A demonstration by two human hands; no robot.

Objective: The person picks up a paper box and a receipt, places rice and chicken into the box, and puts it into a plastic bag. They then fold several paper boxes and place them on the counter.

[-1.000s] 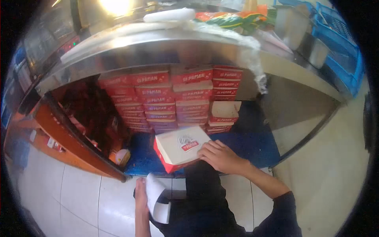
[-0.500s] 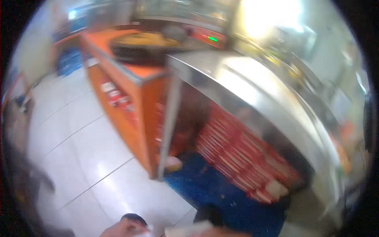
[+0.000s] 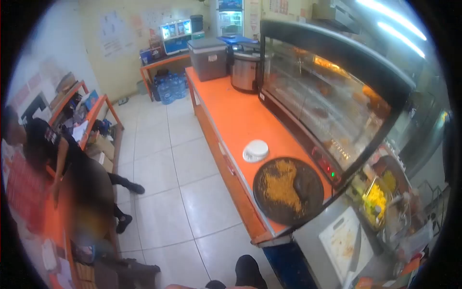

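At the bottom edge only slivers of skin show: my left hand on one side of my dark shoes and my right hand on the other. Their fingers, and anything they hold, fall outside the picture. Nearest on the right are a steel counter and a stained white cutting board with a knife lying on it. Beyond stands a round dark pan with brown crumbly food in it. Behind the pan, a small white kitchen scale or lidded tub rests on the orange counter.
A glass food warmer stands along the counter, with a steel pot and grey cooler beyond. Food trays are at right. A person in black sits at left by orange shelves. Water bottles stand on the floor.
The view has lifted and swung, so the warmer, the room and the seated person now show. My hands, earlier blurred near pale things, have slipped almost out of the bottom edge.
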